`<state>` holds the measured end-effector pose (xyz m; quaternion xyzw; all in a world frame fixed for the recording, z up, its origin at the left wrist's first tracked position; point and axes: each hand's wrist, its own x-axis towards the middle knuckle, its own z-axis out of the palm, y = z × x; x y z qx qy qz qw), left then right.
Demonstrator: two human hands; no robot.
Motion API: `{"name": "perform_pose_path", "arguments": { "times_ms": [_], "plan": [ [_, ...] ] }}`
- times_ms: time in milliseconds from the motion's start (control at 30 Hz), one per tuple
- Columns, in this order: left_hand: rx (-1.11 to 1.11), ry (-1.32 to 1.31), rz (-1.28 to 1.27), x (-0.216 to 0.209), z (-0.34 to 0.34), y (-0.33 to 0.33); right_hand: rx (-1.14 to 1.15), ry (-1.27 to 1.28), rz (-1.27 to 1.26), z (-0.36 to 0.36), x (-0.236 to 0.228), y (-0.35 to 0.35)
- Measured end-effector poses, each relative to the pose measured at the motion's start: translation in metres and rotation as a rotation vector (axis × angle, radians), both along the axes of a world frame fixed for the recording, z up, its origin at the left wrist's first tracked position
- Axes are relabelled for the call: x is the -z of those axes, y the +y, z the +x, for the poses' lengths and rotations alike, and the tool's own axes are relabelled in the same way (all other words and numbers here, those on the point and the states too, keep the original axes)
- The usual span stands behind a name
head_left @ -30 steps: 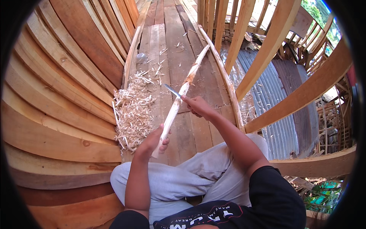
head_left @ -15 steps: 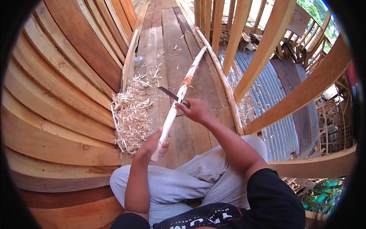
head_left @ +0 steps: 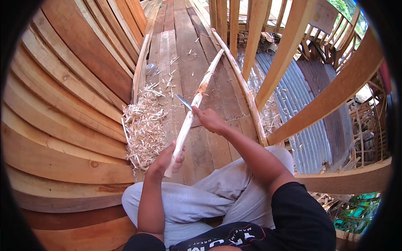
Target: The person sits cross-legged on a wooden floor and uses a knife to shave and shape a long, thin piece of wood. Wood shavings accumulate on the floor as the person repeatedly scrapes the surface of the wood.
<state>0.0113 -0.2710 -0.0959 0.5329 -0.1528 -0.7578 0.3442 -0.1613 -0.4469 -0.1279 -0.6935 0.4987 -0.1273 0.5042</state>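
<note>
Brown timber planks (head_left: 67, 121) form a curved wall at nine o'clock. Shavings (head_left: 144, 129), pale and curled, lie heaped on the floorboards (head_left: 190, 42) alongside it, also toward nine o'clock. A clear cup (head_left: 151, 69) is noted between ten and eleven o'clock, just beyond the heap.

Left hand (head_left: 167, 158): between seven and eight o'clock, fingers wrapped around the lower part of the stick (head_left: 184, 125). The stick is peeled and pale, with an orange-brown patch partway up; it slants from seven o'clock through the centre to between twelve and one, its narrow tip beside the floor-edge rail (head_left: 242, 81). Knife (head_left: 183, 101): near centre, blade pointing between ten and eleven o'clock across the stick; whether the edge bites cannot be told. Right hand (head_left: 210, 120): at centre, fingers closed on the knife's handle, which they largely hide.

Writing: the black shirt (head_left: 268, 236), toward five o'clock, bears pale block lettering in large and small sizes, partly legible, with a thin red outline. Corrugated sheets (head_left: 307, 121) occupy three o'clock. Between one and two o'clock, a pale board (head_left: 323, 16) carries faint reddish marks, too indistinct to read.
</note>
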Motion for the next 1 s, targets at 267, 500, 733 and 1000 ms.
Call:
{"name": "perform_pose_path", "arguments": {
  "times_ms": [267,500,733,1000],
  "plan": [
    [0.013,-0.028,-0.025,0.000,-0.001,0.002,-0.059,-0.383,0.860,-0.007,-0.002,-0.012],
    [0.007,-0.062,-0.029,-0.002,0.000,0.000,-0.030,0.076,-0.228,-0.004,0.008,-0.006],
    [0.030,-0.025,-0.055,0.004,0.002,0.000,0.041,0.252,-0.576,-0.003,0.008,-0.004],
    [0.027,-0.075,-0.050,0.002,-0.004,0.000,0.082,0.060,-0.276,0.002,0.031,-0.013]
  ]
}}
